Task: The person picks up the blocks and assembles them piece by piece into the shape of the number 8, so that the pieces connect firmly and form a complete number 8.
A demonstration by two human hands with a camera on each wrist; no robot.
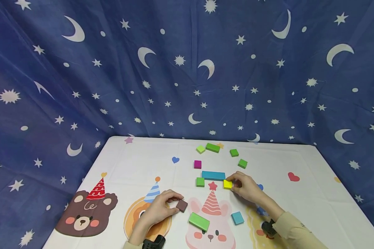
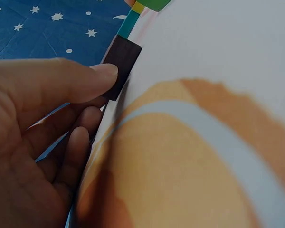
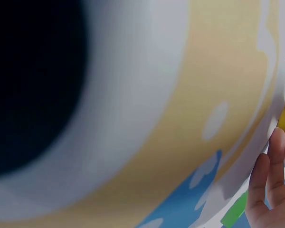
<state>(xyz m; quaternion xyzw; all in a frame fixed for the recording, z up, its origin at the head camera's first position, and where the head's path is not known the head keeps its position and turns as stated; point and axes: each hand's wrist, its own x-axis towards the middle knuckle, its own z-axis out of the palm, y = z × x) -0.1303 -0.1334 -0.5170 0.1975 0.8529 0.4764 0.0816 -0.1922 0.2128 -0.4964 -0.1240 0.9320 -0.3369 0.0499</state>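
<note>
Between the thumb and fingers of my left hand (image 1: 160,207) is a dark brown block (image 1: 182,205), close over the tablecloth; the left wrist view shows the thumb pressed on the block's face (image 2: 122,61). My right hand (image 1: 247,186) pinches a yellow block (image 1: 227,184) at the right end of a long blue block (image 1: 213,175). A green block (image 1: 200,182) lies under the blue block's left end. In the right wrist view, fingertips (image 3: 277,137) meet the yellow block at the frame's right edge.
Nearer me lie a long light green block (image 1: 199,222) and a teal block (image 1: 237,218). Behind the blue block are a magenta block (image 1: 197,164), a lime block (image 1: 201,149), a long green block (image 1: 213,147) and two small green blocks (image 1: 234,153). A starry blue curtain (image 1: 187,86) stands behind.
</note>
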